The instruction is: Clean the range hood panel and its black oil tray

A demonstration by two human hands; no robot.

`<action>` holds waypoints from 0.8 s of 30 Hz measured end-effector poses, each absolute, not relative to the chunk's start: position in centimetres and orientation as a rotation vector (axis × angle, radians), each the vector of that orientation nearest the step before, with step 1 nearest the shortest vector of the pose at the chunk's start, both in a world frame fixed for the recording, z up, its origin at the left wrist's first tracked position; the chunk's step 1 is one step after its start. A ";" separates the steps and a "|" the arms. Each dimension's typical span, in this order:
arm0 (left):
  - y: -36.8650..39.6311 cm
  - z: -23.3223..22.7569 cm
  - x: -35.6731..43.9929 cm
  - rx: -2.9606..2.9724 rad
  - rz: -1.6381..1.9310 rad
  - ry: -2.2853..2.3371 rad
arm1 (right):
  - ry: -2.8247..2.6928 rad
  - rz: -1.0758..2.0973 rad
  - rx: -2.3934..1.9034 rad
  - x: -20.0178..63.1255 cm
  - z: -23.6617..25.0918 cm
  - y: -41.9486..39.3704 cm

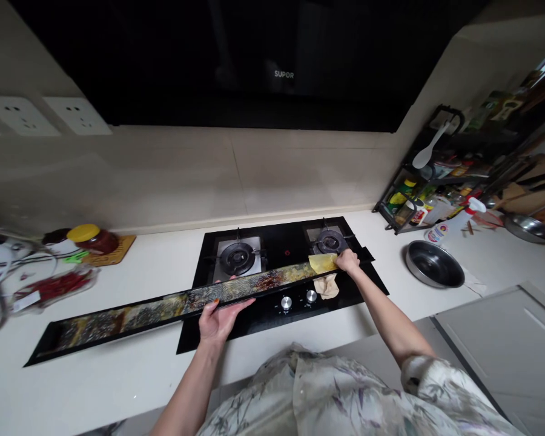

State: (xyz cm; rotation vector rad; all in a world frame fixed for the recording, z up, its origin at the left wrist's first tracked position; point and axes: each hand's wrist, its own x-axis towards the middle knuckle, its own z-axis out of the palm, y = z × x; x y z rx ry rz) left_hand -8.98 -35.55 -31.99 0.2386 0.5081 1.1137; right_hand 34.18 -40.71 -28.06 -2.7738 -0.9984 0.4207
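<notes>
A long, narrow black tray (95, 330) coated in brown and yellow grease lies slantwise across the white counter and over the black gas hob (281, 248). My left hand (220, 318) grips the tray's near edge around its middle. My right hand (347, 261) presses a yellowish stained cloth (323, 264) onto the tray's right end. A second crumpled, stained paper (327, 286) lies on the hob just below that cloth, next to the two silver knobs (298, 299).
A steel bowl (433, 264) sits right of the hob, with a spray bottle (454, 225) and a black condiment rack (440, 181) behind it. At left stand a yellow-lidded jar (91, 238), a bag of red chillies (57, 286) and a glass lid (0, 272). A range hood hangs overhead.
</notes>
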 end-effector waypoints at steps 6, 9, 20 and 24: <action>-35.6 -32.1 -8.9 0.237 1.092 0.471 | -1.207 0.505 -2.684 29.3 -25.3 -40.3; -35.6 -32.2 -8.8 0.233 1.105 0.477 | -1.351 0.488 -2.629 25.0 -24.5 -39.7; -35.7 -31.9 -8.7 0.246 1.094 0.475 | -1.738 0.551 -2.335 17.3 -24.4 -38.4; -35.8 -31.9 -8.7 0.231 1.089 0.462 | -1.478 0.535 -2.517 23.9 -23.8 -39.0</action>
